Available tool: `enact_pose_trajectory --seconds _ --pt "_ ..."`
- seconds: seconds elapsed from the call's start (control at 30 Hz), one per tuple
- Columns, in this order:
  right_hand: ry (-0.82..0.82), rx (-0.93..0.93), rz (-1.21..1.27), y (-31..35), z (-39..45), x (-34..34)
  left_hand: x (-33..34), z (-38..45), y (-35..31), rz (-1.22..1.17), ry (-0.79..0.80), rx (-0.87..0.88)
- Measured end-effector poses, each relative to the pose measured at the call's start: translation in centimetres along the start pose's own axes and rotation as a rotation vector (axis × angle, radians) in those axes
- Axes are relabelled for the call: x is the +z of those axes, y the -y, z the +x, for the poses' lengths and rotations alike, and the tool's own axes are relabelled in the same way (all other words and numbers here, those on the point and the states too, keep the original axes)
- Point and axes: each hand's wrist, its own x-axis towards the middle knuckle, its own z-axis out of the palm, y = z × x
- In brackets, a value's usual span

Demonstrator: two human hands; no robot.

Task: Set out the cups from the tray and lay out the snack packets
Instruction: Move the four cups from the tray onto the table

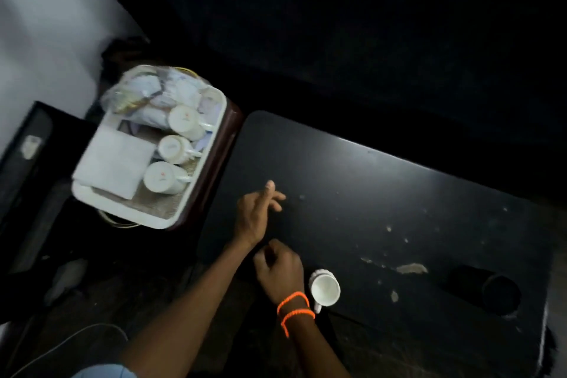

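A white tray (122,208) rests on a dark red stool left of the black table (383,193). In it lie three white cups (171,149) on their sides, a folded white cloth (113,162) and a clear bag of snack packets (150,92). One white cup (325,288) stands upright near the table's front edge. My left hand (256,213) hovers over the table's left part, fingers apart, holding nothing. My right hand (279,270), with orange bands at the wrist, is just left of the upright cup, fingers curled, apart from it.
A dark round cup-like object (500,290) sits at the table's front right. The tabletop has chipped pale patches (411,268). A black box-like surface (27,147) lies left of the tray. A cable (76,337) runs across the floor.
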Motion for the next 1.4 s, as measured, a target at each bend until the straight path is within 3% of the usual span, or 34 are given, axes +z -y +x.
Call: enact_pose_trajectory --seconds 0.2,0.3,0.4,0.47,0.57,0.77,0.93,1.07,1.2,1.4 --pt "0.150 -0.269 -0.054 11.0 7.6 3.6 -11.8 3.6 -0.1 0.249 -0.706 0.223" --pt "0.244 -0.225 -0.007 15.0 10.3 6.0 -16.2 4.9 0.7 0.286 -0.861 -0.044" --pt "0.359 -0.082 0.025 16.8 12.3 8.2 -18.9 6.1 1.3 0.223 -0.625 -0.452" --pt "0.385 -0.035 0.029 17.4 12.8 8.7 -19.7 6.4 0.9 0.051 -0.500 -0.530" --pt "0.330 -0.014 0.127 17.6 12.7 8.8 -19.9 6.0 0.5 -0.318 -0.542 -0.602" --pt "0.263 0.058 0.360 17.8 11.8 7.6 -17.9 3.4 -0.2 -0.569 -0.766 -0.440" --pt "0.223 0.114 0.520 15.2 10.6 4.8 -14.4 0.5 -0.4 -0.721 -0.627 -0.231" --pt "0.145 0.192 0.554 11.0 10.6 0.6 -10.0 0.3 -0.8 -0.674 -0.310 -0.220" --pt "0.107 0.228 0.563 6.2 11.1 -4.2 -4.7 0.5 -0.8 -0.458 0.043 -0.161" --pt "0.030 0.326 0.641 -1.4 10.8 -9.2 4.2 -0.3 -1.0 -0.021 0.135 -0.083"
